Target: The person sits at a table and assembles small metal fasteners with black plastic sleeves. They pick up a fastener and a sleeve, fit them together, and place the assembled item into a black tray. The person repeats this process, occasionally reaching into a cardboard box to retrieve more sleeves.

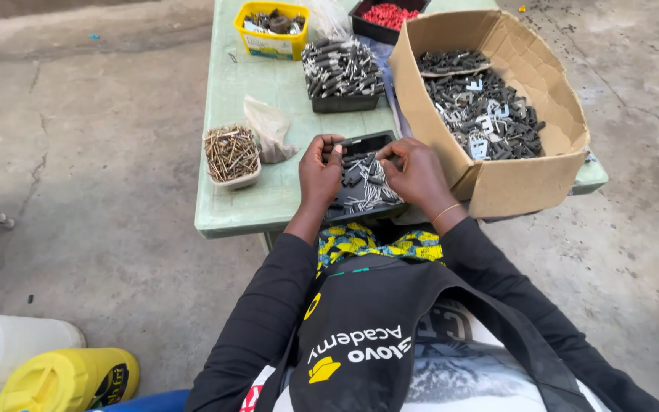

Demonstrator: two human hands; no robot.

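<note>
Working over a shallow black rectangular plastic tray [363, 183] of small dark and silver metal pieces [366, 191], sitting at the near edge of the pale green surface [245, 99]. Left hand [320, 172] hovering at the tray's left rim, fingers [332, 146] pinched together on what looks like one small dark piece; too small to be sure. Right hand [418, 172] reaching in from the tray's right side, fingers [392, 162] curled close; whether clamping anything, cannot tell. Loose pieces lying directly between and just below both hands, long axes scattered every way, roughly equally near to each. Sitting just right, touching the tray: open brown cardboard box [490, 187] of similar parts. Lying left: round pale bowl of brass-coloured pins [231, 155].
</note>
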